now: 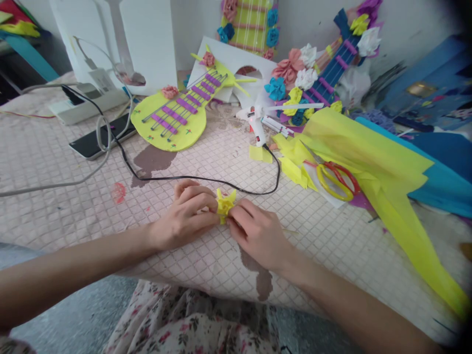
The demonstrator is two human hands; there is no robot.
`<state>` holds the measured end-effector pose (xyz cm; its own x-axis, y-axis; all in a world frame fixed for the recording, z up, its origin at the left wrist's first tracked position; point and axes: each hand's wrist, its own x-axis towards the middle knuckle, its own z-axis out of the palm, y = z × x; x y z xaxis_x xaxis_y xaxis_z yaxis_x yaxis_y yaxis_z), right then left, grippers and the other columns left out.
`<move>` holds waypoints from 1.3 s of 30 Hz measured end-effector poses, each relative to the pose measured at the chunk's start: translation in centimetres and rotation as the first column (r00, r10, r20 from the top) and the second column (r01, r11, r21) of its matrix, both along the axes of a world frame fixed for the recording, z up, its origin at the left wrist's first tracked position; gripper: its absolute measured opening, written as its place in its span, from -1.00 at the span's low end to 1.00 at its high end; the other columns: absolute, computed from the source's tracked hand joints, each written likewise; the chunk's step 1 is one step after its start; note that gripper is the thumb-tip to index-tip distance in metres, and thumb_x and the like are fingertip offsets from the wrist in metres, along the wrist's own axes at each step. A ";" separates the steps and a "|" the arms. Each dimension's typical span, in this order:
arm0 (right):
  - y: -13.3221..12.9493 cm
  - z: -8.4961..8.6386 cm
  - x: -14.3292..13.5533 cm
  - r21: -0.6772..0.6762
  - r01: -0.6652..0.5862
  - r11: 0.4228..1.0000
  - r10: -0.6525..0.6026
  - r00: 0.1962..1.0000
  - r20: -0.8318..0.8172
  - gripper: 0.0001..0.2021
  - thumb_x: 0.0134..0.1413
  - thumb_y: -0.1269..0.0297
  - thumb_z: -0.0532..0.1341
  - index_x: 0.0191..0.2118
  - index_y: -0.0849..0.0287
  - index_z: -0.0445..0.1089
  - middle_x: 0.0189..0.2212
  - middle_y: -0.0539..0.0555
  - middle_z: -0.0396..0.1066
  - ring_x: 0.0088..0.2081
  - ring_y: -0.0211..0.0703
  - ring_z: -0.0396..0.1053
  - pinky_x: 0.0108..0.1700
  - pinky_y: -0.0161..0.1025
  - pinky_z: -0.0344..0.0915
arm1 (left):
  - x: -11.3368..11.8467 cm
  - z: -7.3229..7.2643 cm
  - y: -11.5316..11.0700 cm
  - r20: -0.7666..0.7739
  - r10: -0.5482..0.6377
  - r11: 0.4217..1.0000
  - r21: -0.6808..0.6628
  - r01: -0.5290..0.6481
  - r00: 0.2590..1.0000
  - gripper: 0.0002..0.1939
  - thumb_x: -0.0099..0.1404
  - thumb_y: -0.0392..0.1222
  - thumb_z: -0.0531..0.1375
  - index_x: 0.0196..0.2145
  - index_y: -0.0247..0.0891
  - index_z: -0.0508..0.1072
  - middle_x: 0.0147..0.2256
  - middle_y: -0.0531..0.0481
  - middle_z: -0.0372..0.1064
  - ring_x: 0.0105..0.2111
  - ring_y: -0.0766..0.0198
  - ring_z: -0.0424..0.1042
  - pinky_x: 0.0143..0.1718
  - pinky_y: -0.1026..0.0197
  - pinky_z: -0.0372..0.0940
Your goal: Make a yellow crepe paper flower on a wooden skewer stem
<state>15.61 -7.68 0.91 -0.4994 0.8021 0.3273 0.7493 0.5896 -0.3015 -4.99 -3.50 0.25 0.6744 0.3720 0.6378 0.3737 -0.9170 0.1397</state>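
Between my two hands is a small yellow paper flower [225,202], held just above the patterned tablecloth near the front edge. My left hand [190,211] pinches its left side with thumb and fingers. From the right, my right hand [258,231] has its fingertips closed on the flower's lower right petals. Part of the flower is hidden behind the fingers. A thin stick [290,230] shows on the cloth just past my right hand. Farther back stands a white hot glue gun [257,125], its black cord [206,178] curving behind my hands.
Red and yellow scissors [335,181] lie on yellow crepe paper [376,147] at the right. A yellow paper guitar [177,120] lies at the back; a blue one [328,81] leans on the wall. A phone [101,137] and a power strip [88,105] are at the left.
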 end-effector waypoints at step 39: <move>0.1 -0.2 0.5 -0.069 -0.021 0.997 0.022 1.000 0.009 -0.85 0.21 0.34 0.04 -0.35 0.21 0.30 -0.37 0.03 0.33 -0.42 -0.30 0.30 -0.45 -0.33 0.15 | 0.4 0.0 -0.4 -0.055 0.087 0.979 -0.180 -0.095 0.995 -0.96 0.28 -0.24 0.18 -0.27 -0.14 0.38 -0.28 0.08 0.38 -0.13 0.21 0.26 -0.06 0.03 0.07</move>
<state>16.13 -7.61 0.68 -0.5197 0.8116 0.2668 0.7399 0.5837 -0.3345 -4.59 -3.88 0.24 0.6597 0.5403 0.5223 0.4643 -0.8396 0.2820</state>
